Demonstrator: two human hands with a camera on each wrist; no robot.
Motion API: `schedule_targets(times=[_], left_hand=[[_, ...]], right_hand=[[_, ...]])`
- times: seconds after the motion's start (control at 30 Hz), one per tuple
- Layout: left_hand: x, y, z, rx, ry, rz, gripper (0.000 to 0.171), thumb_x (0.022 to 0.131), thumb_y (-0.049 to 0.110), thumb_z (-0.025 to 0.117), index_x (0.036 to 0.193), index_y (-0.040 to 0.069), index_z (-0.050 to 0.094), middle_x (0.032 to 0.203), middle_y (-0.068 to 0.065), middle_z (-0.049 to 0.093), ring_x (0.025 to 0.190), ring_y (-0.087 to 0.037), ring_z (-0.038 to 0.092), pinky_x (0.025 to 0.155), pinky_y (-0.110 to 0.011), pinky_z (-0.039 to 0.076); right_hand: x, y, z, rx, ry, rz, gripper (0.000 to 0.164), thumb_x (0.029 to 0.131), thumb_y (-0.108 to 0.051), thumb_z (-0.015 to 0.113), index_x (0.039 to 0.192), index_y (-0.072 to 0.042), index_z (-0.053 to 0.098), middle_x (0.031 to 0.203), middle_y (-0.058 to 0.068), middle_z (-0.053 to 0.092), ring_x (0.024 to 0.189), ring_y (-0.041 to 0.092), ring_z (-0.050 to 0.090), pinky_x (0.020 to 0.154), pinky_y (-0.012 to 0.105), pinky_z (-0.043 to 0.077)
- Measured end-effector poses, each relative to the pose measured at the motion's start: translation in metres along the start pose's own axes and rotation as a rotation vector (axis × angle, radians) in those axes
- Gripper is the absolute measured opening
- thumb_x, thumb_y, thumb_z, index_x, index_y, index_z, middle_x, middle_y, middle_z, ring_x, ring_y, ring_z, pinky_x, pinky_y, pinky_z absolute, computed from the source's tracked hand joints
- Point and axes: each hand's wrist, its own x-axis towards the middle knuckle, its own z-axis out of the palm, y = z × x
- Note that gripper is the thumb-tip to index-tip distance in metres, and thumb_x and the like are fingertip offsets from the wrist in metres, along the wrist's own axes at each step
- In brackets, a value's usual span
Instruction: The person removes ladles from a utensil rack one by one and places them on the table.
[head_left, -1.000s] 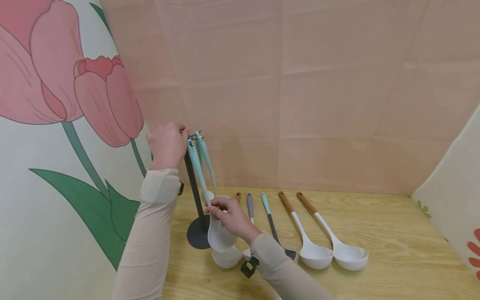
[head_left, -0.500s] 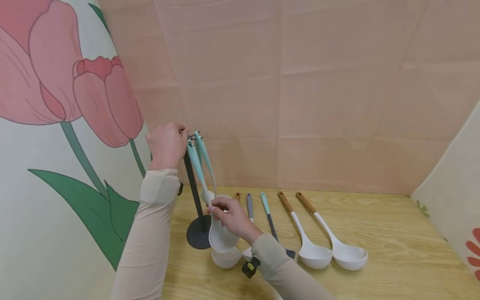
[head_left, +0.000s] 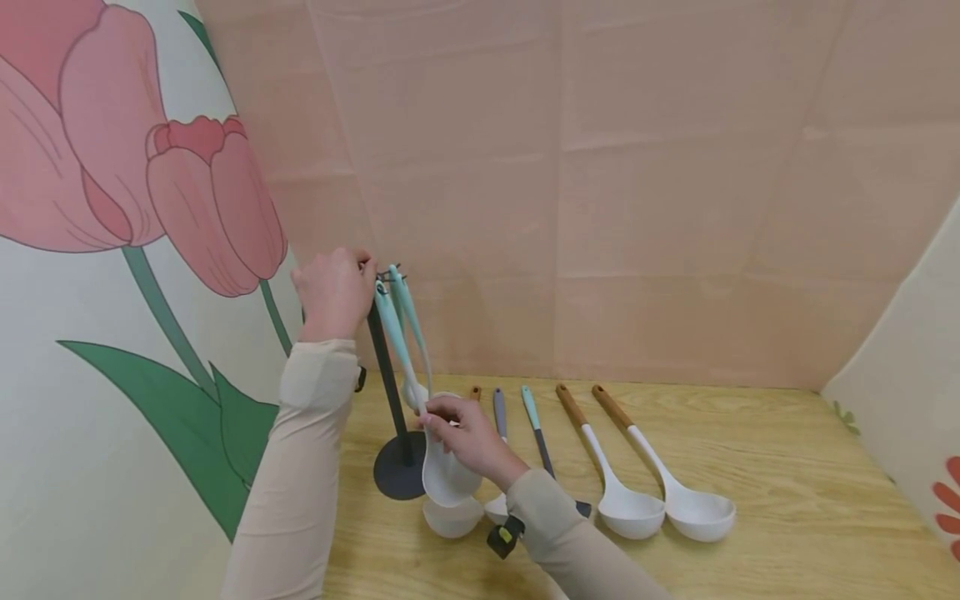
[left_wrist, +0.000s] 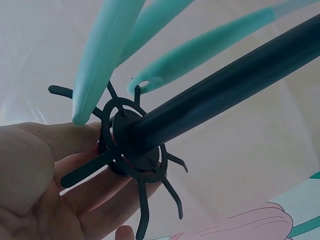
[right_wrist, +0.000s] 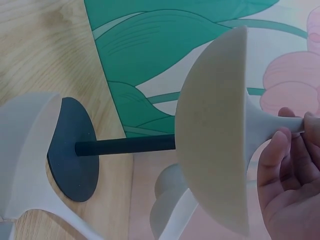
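Note:
My left hand grips the top of a black utensil stand; in the left wrist view its fingers curl behind the hooked ring. My right hand pinches the white neck of a soup ladle with a turquoise handle. The handle end is up at a hook of the stand, and the ladle slants down to the right. In the right wrist view the ladle's bowl fills the middle, turned side-on. Other turquoise-handled utensils hang from the ring beside it; their heads are partly hidden.
On the wooden table lie two white ladles with brown handles, a turquoise-handled dark utensil and a grey-handled one. Another white bowl lies below the held ladle. A tulip-printed wall stands close on the left.
My right hand and the lower end of the ladle have shifted slightly to the right. The left hand stays at the top of the stand.

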Motion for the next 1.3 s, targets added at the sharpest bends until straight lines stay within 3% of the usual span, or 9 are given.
schedule_targets(times=[0.33,0.77,1.3], left_hand=[[0.000,-0.001,0.002,0.015,0.001,0.005,0.030,0.104,0.028,0.051,0.119,0.015,0.074,0.109,-0.014,0.074,0.100,-0.039,0.065,0.089,-0.059,0.041],[-0.001,0.001,0.001,0.036,-0.014,-0.002,0.032,0.105,0.029,0.049,0.121,0.015,0.073,0.109,-0.015,0.074,0.097,-0.039,0.065,0.090,-0.059,0.041],[-0.002,0.001,0.001,0.019,0.023,0.008,0.030,0.105,0.027,0.051,0.116,0.012,0.075,0.105,-0.015,0.074,0.094,-0.039,0.066,0.087,-0.059,0.043]], right_hand=[[-0.005,0.002,-0.005,0.024,-0.009,-0.010,0.019,0.103,-0.019,0.057,0.114,-0.012,0.071,0.099,0.003,0.071,0.076,0.013,0.056,0.061,0.026,0.049],[-0.014,0.008,-0.020,0.030,0.043,0.009,0.023,0.102,-0.020,0.058,0.115,-0.006,0.070,0.103,0.011,0.072,0.077,0.015,0.057,0.062,0.027,0.050],[-0.020,0.018,-0.036,0.004,0.098,0.004,0.029,0.102,-0.024,0.059,0.116,-0.001,0.070,0.102,0.009,0.072,0.075,0.017,0.058,0.061,0.028,0.052]])
